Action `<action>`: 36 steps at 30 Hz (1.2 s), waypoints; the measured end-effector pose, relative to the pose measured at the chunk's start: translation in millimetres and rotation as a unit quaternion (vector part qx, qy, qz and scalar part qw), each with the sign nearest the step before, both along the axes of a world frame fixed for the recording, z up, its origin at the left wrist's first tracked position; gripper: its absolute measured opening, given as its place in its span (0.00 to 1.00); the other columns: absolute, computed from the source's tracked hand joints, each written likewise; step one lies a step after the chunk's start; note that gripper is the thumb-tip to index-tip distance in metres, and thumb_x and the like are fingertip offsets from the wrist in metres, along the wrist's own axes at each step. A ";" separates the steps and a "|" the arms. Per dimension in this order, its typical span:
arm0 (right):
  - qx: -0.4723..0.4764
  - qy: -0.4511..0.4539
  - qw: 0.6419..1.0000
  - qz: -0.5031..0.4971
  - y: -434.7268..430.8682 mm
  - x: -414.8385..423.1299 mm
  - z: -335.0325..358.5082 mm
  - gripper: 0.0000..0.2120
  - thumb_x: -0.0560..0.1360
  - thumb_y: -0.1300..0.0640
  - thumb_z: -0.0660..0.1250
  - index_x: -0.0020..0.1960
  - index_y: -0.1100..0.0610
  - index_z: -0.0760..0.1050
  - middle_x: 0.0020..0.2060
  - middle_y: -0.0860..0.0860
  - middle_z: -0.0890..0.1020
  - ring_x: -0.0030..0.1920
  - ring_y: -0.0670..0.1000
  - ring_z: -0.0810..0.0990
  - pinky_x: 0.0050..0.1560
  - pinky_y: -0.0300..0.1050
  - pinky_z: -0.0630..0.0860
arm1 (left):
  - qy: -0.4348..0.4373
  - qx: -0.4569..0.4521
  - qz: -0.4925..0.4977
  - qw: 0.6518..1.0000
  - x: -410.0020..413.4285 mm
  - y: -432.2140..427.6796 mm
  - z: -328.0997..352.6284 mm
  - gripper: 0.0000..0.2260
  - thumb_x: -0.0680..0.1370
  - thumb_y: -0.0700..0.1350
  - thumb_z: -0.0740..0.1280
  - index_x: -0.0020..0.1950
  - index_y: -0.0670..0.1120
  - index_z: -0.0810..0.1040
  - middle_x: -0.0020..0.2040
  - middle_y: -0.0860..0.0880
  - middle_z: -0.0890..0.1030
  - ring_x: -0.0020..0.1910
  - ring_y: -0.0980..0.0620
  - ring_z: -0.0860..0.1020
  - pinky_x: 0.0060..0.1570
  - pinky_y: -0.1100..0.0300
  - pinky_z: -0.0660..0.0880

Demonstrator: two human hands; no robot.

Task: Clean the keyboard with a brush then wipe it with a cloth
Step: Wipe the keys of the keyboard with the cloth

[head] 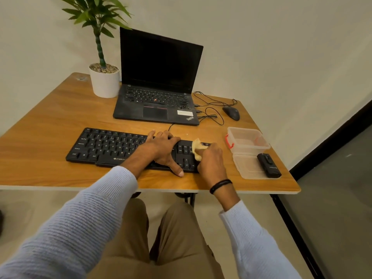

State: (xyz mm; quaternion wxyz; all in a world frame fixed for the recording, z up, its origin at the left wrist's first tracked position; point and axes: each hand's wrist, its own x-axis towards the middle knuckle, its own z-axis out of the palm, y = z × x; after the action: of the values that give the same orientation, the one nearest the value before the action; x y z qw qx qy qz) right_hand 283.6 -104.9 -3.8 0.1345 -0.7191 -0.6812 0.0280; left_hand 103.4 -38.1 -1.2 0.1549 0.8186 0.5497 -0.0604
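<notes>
A black keyboard (104, 146) lies across the wooden table (50, 117) near its front edge. My left hand (163, 150) rests flat on the keyboard's right-middle part, fingers straight and thumb spread toward the front edge. My right hand (211, 160) grips a crumpled yellow cloth (198, 148) and presses it onto the keys at the keyboard's right end. The keys under both hands are hidden. No brush shows in this view.
An open black laptop (159, 77) stands behind the keyboard, with a potted plant (103, 81) to its left. A wired mouse (231, 112) and loose cables lie at the back right. A clear plastic box (247, 141), its lid (247, 168) and a small black device (268, 165) sit right of the keyboard.
</notes>
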 end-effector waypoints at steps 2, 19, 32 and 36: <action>0.017 0.032 0.999 -0.026 -6.1 7.4 -2.7 0.22 0.74 0.63 0.71 0.67 0.51 0.76 0.63 0.57 0.68 0.65 0.58 0.69 0.67 0.49 0.70 | 0.001 -0.002 0.001 1.000 -0.7 -0.5 -0.1 0.60 0.58 0.78 0.73 0.83 0.57 0.51 0.81 0.45 0.55 0.81 0.41 0.53 0.78 0.36 0.38; 0.094 0.066 0.993 -0.003 -60.3 -0.4 -33.9 0.25 0.73 0.68 0.70 0.66 0.51 0.77 0.50 0.50 0.68 0.53 0.50 0.65 0.49 0.39 0.68 | 0.006 -0.018 0.008 1.000 2.8 -2.5 4.0 0.60 0.59 0.75 0.74 0.83 0.57 0.49 0.82 0.44 0.52 0.81 0.40 0.50 0.78 0.37 0.40; 0.150 0.197 0.944 -0.216 -55.6 31.5 -19.4 0.25 0.74 0.67 0.68 0.69 0.54 0.73 0.52 0.53 0.71 0.52 0.52 0.74 0.54 0.37 0.69 | 0.003 -0.025 0.001 1.000 2.1 -2.2 5.7 0.60 0.59 0.75 0.74 0.83 0.57 0.48 0.82 0.45 0.53 0.81 0.40 0.51 0.78 0.37 0.40; 0.131 0.130 0.978 -0.098 -62.0 -16.7 -35.3 0.25 0.74 0.68 0.68 0.70 0.57 0.72 0.56 0.55 0.70 0.57 0.54 0.70 0.55 0.42 0.71 | 0.011 -0.020 0.002 1.000 2.6 -3.1 5.3 0.61 0.59 0.76 0.74 0.83 0.56 0.48 0.82 0.45 0.53 0.81 0.41 0.51 0.78 0.37 0.41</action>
State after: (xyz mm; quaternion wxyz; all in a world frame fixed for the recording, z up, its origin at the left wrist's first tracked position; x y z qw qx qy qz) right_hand 266.9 -166.9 -39.1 0.3172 -0.7486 -0.5819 0.0181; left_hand 105.9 -41.2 4.1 0.1650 0.8137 0.5516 -0.0802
